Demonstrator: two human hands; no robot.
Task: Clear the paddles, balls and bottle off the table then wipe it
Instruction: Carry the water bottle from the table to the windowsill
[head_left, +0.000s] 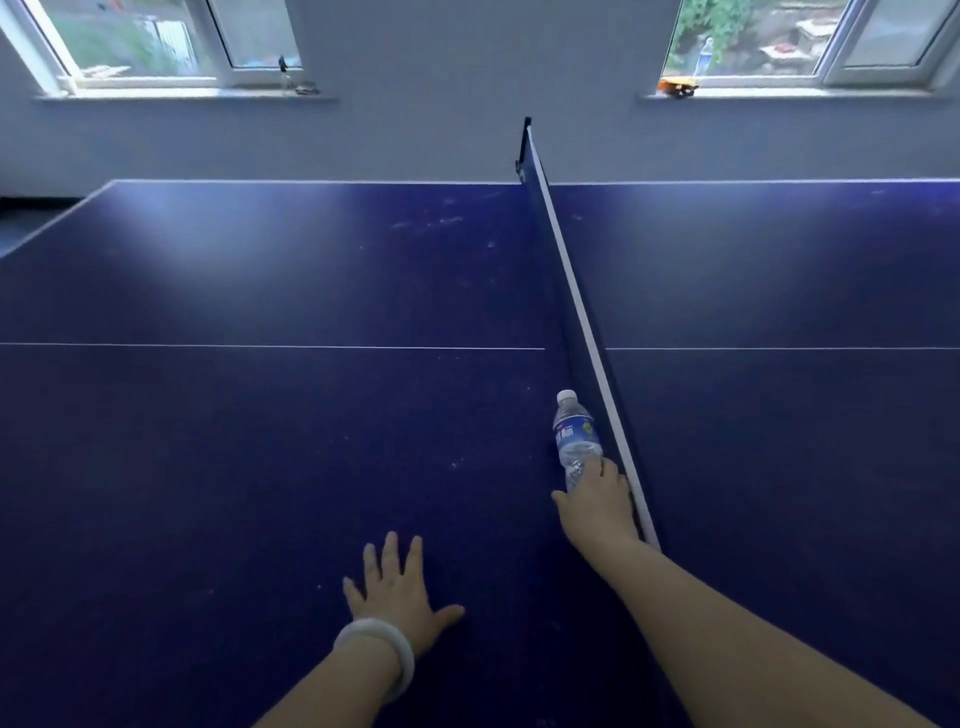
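A dark blue table-tennis table (260, 426) is filling most of the view, its matte top showing faint pale scuffs and specks and catching soft glare at the far edge. A thin white centre line (270, 346) is running across it well beyond both hands. The net (576, 312), a dark mesh with a white top band, is stretching away from just beside the right hand to a black post (523, 150) at the far edge. Behind the table a plain grey-white wall (441, 78) is carrying 2 white-framed windows, one far beyond the left hand (156, 47) and one far beyond the right (810, 41), both looking onto greenery. An orange object (677, 84) is sitting on the right sill, and small dark items that are too small to identify are sitting on the left sill.

The right hand (597, 512) is reaching forward and closing around the lower part of a clear plastic bottle (574, 436), which is standing close against the near side of the net, leaning slightly. The bottle has a white cap, a blue label and a ribbed, crinkled body; how full it is cannot be told.

The left hand (395, 597) is resting flat on the table, fingers spread, holding nothing, well apart from the right. A smooth pale bangle (376, 652) is circling its wrist.
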